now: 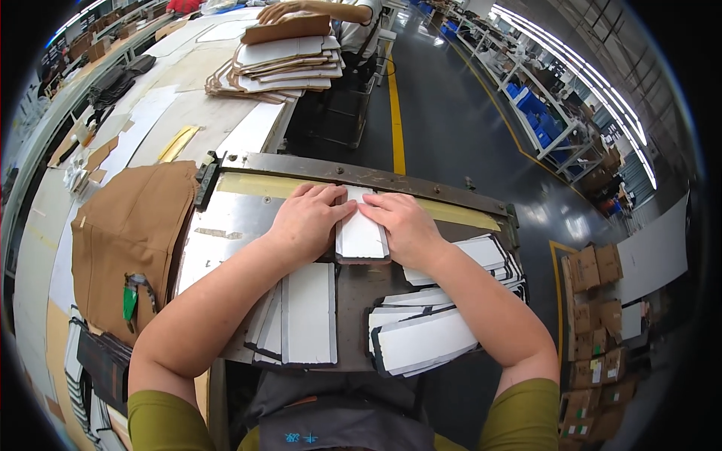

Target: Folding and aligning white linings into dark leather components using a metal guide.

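A narrow white panel (362, 240) with grey edge strips lies lengthwise in front of me on a metal-topped bench (241, 218). My left hand (310, 218) grips its left side, thumb on top and fingers bent at the far end. From the right, my right hand (402, 225) holds the same panel, its fingertips pressed on the upper surface. The two thumbs lie close together near the far end. Similar white panels with dark edges sit in a fanned stack (310, 316) below my left forearm. More lie in an overlapping pile (425, 338) by my right forearm.
A metal bar (361, 174) runs along the bench's far edge. Brown fabric (131, 240) with a green-handled tool (130, 301) lies left. Beyond, a co-worker's hand (282, 11) rests by stacked brown-edged panels (289, 64). Cardboard boxes (594, 316) stand at right.
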A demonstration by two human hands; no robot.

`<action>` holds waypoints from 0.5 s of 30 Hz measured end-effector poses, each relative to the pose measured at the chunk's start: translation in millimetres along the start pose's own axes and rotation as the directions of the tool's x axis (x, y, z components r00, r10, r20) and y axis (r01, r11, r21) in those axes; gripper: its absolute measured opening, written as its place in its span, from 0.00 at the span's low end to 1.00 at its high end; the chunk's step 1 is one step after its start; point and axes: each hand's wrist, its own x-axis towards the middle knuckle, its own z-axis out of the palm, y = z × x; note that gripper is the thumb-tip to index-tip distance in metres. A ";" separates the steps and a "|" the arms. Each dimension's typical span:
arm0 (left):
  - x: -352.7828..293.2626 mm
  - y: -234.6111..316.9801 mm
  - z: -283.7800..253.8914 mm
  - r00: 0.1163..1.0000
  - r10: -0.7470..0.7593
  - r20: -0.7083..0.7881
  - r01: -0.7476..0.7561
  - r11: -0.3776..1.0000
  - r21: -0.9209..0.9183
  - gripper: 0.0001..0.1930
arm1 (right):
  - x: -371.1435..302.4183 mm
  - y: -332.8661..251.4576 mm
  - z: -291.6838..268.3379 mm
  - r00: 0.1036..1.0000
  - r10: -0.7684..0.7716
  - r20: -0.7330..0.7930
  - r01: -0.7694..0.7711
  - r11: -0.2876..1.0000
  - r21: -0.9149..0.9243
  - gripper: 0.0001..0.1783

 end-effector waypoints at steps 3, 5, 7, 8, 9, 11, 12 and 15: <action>1.6 -1.9 -2.1 0.997 0.036 -0.071 -0.032 0.998 0.049 0.22 | 1.5 -1.6 -0.1 1.000 -0.017 -0.011 0.017 1.000 -0.002 0.24; 1.4 2.9 -4.7 0.999 0.024 -0.029 -0.023 0.999 0.050 0.22 | 2.4 -0.6 -1.6 0.998 -0.042 -0.037 0.041 0.999 -0.026 0.24; 0.6 4.7 -7.2 1.000 0.005 0.016 -0.005 0.999 0.050 0.21 | -3.7 -2.9 0.4 0.999 -0.008 -0.040 0.009 1.000 0.009 0.23; 1.4 3.5 -8.8 1.000 0.002 0.004 -0.002 1.000 0.023 0.21 | -1.8 -1.1 0.8 0.998 -0.025 -0.052 0.025 1.000 0.003 0.23; 2.5 2.6 -9.8 1.000 0.002 -0.009 -0.002 1.000 -0.005 0.22 | -0.7 -2.0 0.9 0.998 -0.023 -0.053 0.023 1.000 -0.001 0.23; 2.2 0.5 -10.9 1.000 -0.005 0.002 0.005 1.000 -0.024 0.22 | 1.8 -4.1 1.5 0.999 -0.011 -0.050 0.014 0.999 0.053 0.22; 0.5 -0.1 -10.5 1.000 -0.008 0.006 0.008 0.999 -0.042 0.22 | 1.2 -3.8 0.9 0.999 -0.011 -0.049 0.014 0.998 0.055 0.22; 0.6 -0.1 -11.3 1.000 -0.004 -0.002 0.004 0.998 -0.062 0.21 | 0.7 -3.8 -0.3 0.999 -0.022 -0.035 0.023 0.999 0.044 0.22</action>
